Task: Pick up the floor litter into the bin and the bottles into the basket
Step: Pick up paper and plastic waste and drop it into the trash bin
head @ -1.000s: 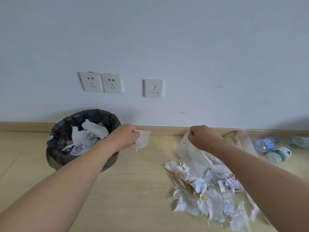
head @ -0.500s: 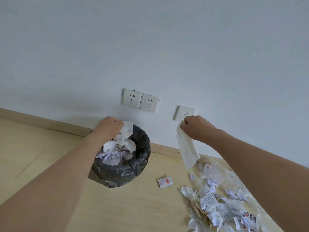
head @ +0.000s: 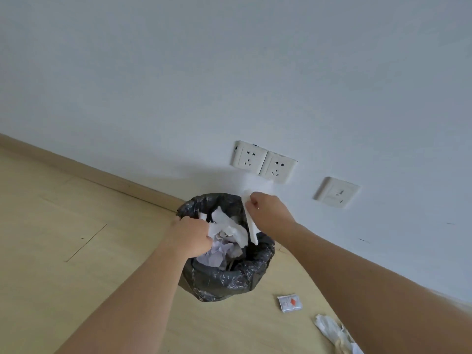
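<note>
One bin, lined in black; two hands — the left hand and the right hand; three wall plates (two sockets, one switch); one small packet on the floor.

Black liner on the bin — white tissue, red-marked white sachet, pale wood floor.
</note>
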The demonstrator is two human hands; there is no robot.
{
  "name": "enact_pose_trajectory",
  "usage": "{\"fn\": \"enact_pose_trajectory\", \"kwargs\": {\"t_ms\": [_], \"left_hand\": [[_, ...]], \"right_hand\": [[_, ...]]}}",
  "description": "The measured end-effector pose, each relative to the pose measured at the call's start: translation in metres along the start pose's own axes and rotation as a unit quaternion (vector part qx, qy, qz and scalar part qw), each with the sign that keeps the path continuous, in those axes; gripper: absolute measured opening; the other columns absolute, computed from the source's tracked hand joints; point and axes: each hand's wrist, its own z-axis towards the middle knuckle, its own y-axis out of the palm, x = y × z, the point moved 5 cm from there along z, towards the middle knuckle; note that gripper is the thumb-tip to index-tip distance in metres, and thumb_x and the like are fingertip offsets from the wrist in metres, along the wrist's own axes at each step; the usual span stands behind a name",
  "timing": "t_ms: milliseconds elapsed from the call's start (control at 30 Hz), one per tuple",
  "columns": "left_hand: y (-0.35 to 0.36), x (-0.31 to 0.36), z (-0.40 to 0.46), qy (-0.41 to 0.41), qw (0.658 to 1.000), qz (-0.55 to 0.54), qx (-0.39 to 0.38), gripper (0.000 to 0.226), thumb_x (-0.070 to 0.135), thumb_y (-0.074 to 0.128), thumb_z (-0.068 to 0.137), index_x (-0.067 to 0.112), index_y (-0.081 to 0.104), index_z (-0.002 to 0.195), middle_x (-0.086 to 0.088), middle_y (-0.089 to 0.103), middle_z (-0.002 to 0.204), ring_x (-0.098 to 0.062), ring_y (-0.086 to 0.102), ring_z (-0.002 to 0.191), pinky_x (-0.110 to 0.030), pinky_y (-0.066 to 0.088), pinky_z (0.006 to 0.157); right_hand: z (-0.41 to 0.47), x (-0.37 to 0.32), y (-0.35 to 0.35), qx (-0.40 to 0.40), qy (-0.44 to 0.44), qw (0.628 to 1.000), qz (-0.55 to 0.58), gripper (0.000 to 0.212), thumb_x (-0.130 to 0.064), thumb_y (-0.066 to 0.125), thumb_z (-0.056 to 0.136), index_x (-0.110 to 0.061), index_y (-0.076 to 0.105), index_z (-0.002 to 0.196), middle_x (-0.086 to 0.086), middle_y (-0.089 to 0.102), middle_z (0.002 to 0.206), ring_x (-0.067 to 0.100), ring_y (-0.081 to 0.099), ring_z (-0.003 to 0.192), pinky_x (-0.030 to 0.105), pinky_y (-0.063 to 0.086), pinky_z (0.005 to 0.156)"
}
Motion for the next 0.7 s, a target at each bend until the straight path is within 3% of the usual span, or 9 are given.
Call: {"fn": "enact_pose_trajectory", "kwargs": {"t_ms": [100, 200, 333, 400, 500, 600, 700], "left_hand": [[0.006, -0.011, 0.002, -0.009, 1.0, 0.019, 0.014, 0.02, 0.024, 0.038, 0.095, 0.021, 0.058, 0.099, -0.003, 0.061, 0.093, -0.021, 0.054, 0.098, -0.04, 0.037, 0.096], [0.007, -0.022, 0.002, -0.026, 0.998, 0.027, 0.045, 0.024, 0.022, 0.037, 0.094, 0.024, 0.059, 0.102, 0.001, 0.062, 0.101, -0.022, 0.053, 0.104, -0.041, 0.036, 0.097], [0.002, -0.011, 0.004, -0.023, 0.997, 0.021, 0.074, 0.026, 0.017, 0.037, 0.092, 0.023, 0.058, 0.107, 0.001, 0.06, 0.106, -0.024, 0.049, 0.109, -0.041, 0.034, 0.098], [-0.004, 0.011, 0.007, 0.001, 0.994, 0.02, 0.106, 0.03, 0.016, 0.038, 0.091, 0.022, 0.058, 0.113, 0.001, 0.059, 0.112, -0.023, 0.048, 0.11, -0.04, 0.033, 0.099], [-0.015, 0.067, 0.013, 0.063, 0.984, 0.016, 0.166, 0.03, 0.017, 0.039, 0.092, 0.019, 0.057, 0.116, 0.0, 0.058, 0.116, -0.025, 0.049, 0.108, -0.04, 0.035, 0.096], [-0.012, 0.145, 0.008, 0.15, 0.966, -0.051, 0.204, 0.024, 0.015, 0.044, 0.088, 0.014, 0.06, 0.107, -0.002, 0.058, 0.105, -0.026, 0.053, 0.097, -0.04, 0.043, 0.085], [0.028, 0.218, -0.002, 0.185, 0.965, -0.133, 0.131, 0.021, 0.014, 0.044, 0.089, 0.013, 0.057, 0.105, -0.002, 0.057, 0.104, -0.024, 0.054, 0.095, -0.04, 0.048, 0.079]], "right_hand": [[-0.003, 0.005, 0.071, -0.104, -0.012, 0.993, -0.048, 0.028, -0.03, 0.039, 0.098, -0.015, 0.059, 0.088, 0.005, 0.062, 0.086, 0.026, 0.06, 0.081, 0.031, 0.049, 0.069], [-0.018, 0.01, 0.114, -0.179, -0.042, 0.978, -0.097, 0.032, -0.03, 0.036, 0.1, -0.015, 0.061, 0.09, 0.006, 0.066, 0.093, 0.029, 0.062, 0.092, 0.035, 0.049, 0.084], [-0.03, 0.028, 0.097, -0.151, -0.069, 0.984, -0.063, 0.038, -0.028, 0.032, 0.102, -0.019, 0.053, 0.133, 0.002, 0.058, 0.132, 0.022, 0.048, 0.126, 0.037, 0.018, 0.118], [-0.034, 0.048, 0.067, -0.078, -0.076, 0.994, -0.029, 0.036, -0.026, 0.037, 0.101, -0.021, 0.054, 0.132, -0.003, 0.056, 0.135, 0.015, 0.046, 0.129, 0.034, 0.013, 0.12], [-0.05, 0.103, 0.028, 0.009, -0.036, 0.999, -0.005, 0.032, -0.022, 0.043, 0.098, -0.021, 0.06, 0.125, -0.004, 0.058, 0.131, 0.016, 0.052, 0.122, 0.033, 0.027, 0.113], [-0.086, 0.18, 0.012, 0.019, 0.049, 0.999, 0.001, 0.032, -0.022, 0.046, 0.096, -0.021, 0.058, 0.125, -0.003, 0.056, 0.132, 0.019, 0.055, 0.116, 0.033, 0.037, 0.105], [-0.125, 0.258, 0.023, -0.022, 0.138, 0.99, -0.014, 0.035, -0.023, 0.046, 0.095, -0.021, 0.056, 0.129, -0.001, 0.054, 0.135, 0.02, 0.051, 0.123, 0.032, 0.038, 0.104]]}}
